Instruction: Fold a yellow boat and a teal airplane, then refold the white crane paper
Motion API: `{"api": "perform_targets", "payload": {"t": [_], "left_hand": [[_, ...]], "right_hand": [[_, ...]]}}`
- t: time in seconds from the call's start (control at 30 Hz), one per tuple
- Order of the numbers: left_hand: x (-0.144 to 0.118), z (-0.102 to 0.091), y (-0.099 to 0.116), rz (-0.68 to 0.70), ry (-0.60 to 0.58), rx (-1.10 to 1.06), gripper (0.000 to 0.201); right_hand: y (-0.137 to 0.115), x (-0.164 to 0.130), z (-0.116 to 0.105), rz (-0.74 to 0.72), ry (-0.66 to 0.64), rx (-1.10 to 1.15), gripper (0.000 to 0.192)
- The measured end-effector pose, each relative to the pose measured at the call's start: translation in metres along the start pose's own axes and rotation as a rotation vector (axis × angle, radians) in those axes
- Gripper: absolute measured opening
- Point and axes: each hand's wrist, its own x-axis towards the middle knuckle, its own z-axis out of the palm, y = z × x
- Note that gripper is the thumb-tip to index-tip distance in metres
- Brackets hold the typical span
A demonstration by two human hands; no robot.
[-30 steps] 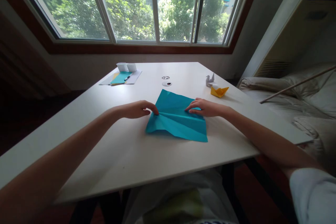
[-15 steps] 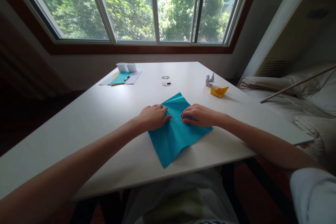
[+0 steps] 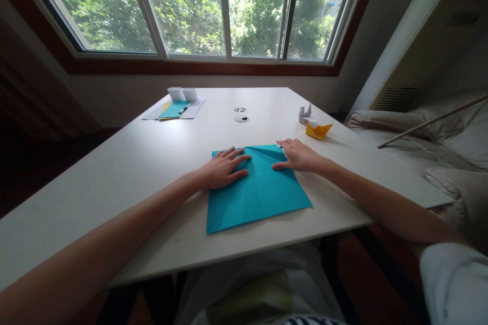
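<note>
1. Since the frame half a second earlier, the teal paper sheet is seen turned from a diamond lie to a square-on lie and spread flat on the white table; both hands are seen shifted toward its far edge.
2. Left hand: laid palm down on the sheet's far left part, fingers spread and extended, nothing gripped.
3. Right hand: laid flat at the far right corner of the sheet, fingers extended and slightly apart, nothing pinched. Both forearms are stretched forward over the table's near edge.
4. Sheet position: centre of the table, near the front edge but fully on the surface; faint creases are visible across it.
5. Containers: two small white boxes are noted at the far left, beside a paper stack with a pen; their contents cannot be told.
6. A yellow paper boat and a grey paper crane are noted at the far right, well apart from the hands.
7. Bare tabletop is seen left of the sheet and between it and the far items.
</note>
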Motion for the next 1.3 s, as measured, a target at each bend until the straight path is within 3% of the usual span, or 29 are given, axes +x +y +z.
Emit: {"api": "perform_targets", "payload": {"t": [0.1, 0.33, 0.47, 0.57, 0.7, 0.8, 0.97, 1.3], "left_hand": [[-0.002, 0.0, 0.0, -0.011, 0.019, 0.007, 0.065], [-0.002, 0.001, 0.0, -0.022, 0.019, 0.018, 0.065], [-0.002, 0.0, 0.0, -0.034, 0.007, 0.015, 0.065], [-0.003, -0.001, 0.001, -0.03, 0.008, 0.014, 0.064], [-0.003, 0.0, 0.002, -0.038, 0.017, 0.025, 0.067], [-0.003, 0.001, 0.003, -0.068, 0.031, 0.018, 0.078], [-0.004, 0.0, 0.004, -0.097, 0.024, 0.0, 0.085], [-0.005, -0.002, 0.004, 0.033, 0.072, 0.144, 0.055]], "right_hand": [[0.008, 0.003, 0.0, 0.043, -0.085, 0.043, 0.091], [0.013, 0.002, -0.015, -0.009, -0.213, 0.27, 0.074], [0.011, 0.0, -0.015, -0.032, -0.154, 0.525, 0.075], [0.008, -0.001, -0.014, -0.165, -0.08, 0.619, 0.068], [0.001, -0.005, -0.014, -0.438, -0.069, 0.575, 0.05], [-0.003, -0.008, -0.012, -0.552, -0.091, 0.499, 0.052], [-0.006, -0.01, -0.01, -0.576, -0.131, 0.317, 0.053], [-0.001, -0.008, -0.01, -0.564, -0.167, 0.269, 0.044]]}}
